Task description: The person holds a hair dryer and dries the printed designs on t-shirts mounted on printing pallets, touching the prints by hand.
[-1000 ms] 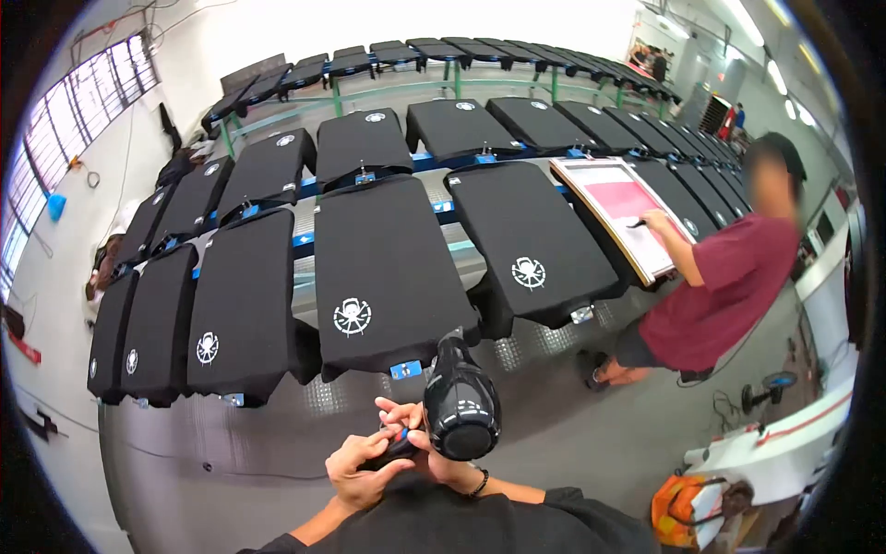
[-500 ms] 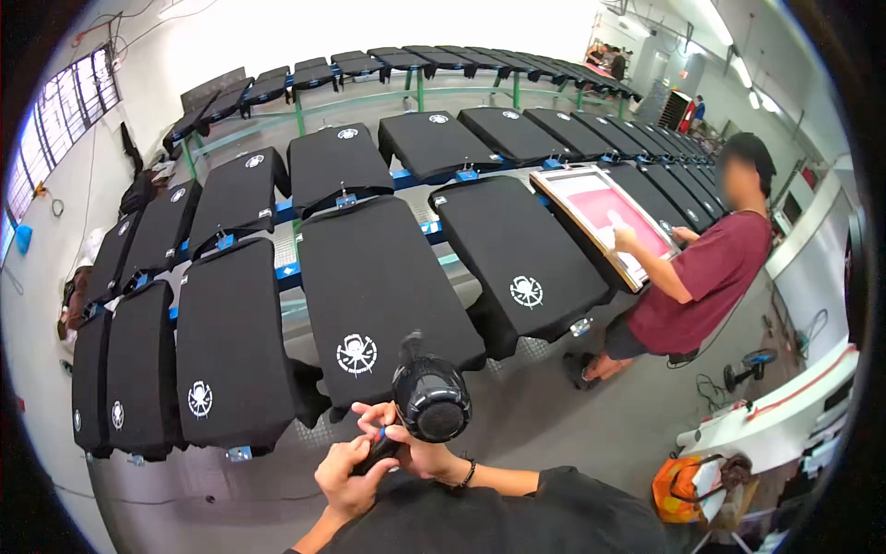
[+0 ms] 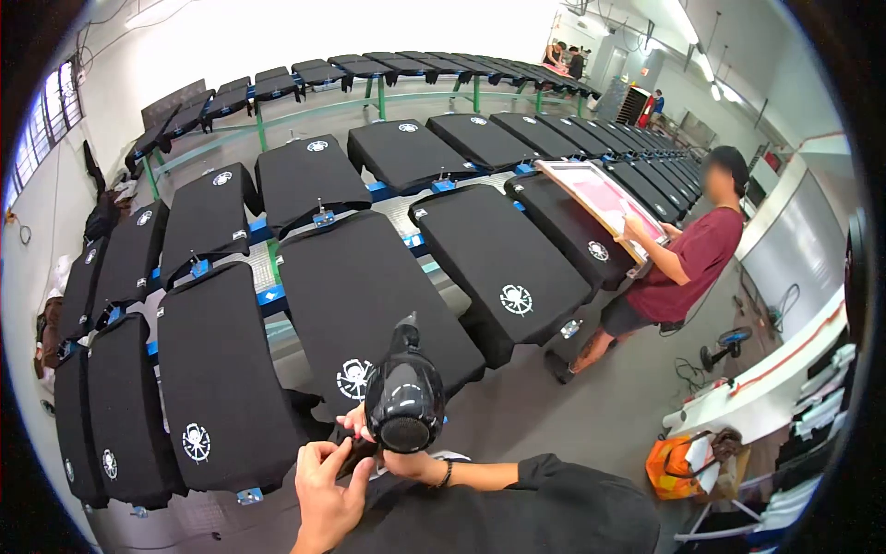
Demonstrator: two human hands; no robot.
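Observation:
A black hair dryer (image 3: 404,397) is held upright near the bottom centre, its nozzle pointing away over a black shirt (image 3: 365,277) with a white skull print. My right hand (image 3: 406,462), with a dark bracelet at the wrist, is wrapped round the dryer's handle, which is largely hidden. My left hand (image 3: 328,489) is beside it at the lower left, thumb and fingers apart, its fingertips close to the dark handle. Whether they touch it is hard to see. To the right lies another printed black shirt (image 3: 503,268) on its board.
Rows of black shirts on boards (image 3: 217,369) run left and back. At the right a co-worker (image 3: 697,263) in a dark red shirt holds a framed screen (image 3: 600,198), tilted above a printed shirt. An orange bag (image 3: 678,466) and a small fan (image 3: 726,346) stand at lower right.
The view has shifted rightward. The co-worker's screen has been lifted off its shirt, showing the print beneath. My left hand has loosened and moved slightly from the handle.

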